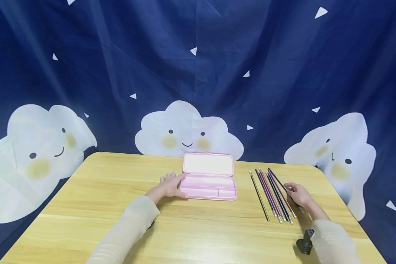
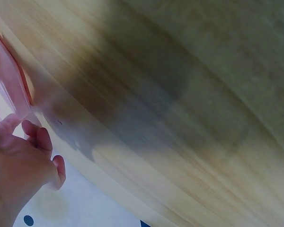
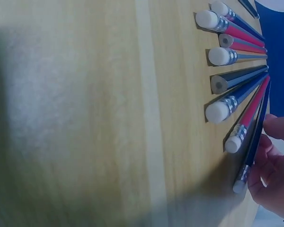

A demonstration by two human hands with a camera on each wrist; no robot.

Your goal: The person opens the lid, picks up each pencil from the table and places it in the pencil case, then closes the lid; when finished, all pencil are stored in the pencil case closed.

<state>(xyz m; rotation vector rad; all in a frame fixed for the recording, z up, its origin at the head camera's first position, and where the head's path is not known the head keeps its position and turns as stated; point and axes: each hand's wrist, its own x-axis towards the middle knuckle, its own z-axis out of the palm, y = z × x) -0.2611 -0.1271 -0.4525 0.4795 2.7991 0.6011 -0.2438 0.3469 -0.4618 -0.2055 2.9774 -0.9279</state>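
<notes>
A pink pencil case (image 1: 199,193) lies on the table with its lid (image 1: 208,164) swung back, showing bare compartments. My left hand (image 1: 167,186) grips its left end, thumb by the front corner and index finger toward the hinge side. In the left wrist view the case's end (image 2: 12,78) meets the fingers of that hand. To the right, several pencils (image 1: 274,196) lie side by side, many with white erasers facing me. With thumb and fingers, my right hand (image 1: 300,195) pinches the outermost dark pencil (image 3: 255,135), whose eraser end points toward me.
A black cylindrical device (image 1: 305,242) sits at my right sleeve. One dark pencil (image 1: 259,196) lies a little apart, left of the others. Behind the wooden table's (image 1: 191,231) far edge hangs a blue curtain (image 1: 217,80) with smiling clouds.
</notes>
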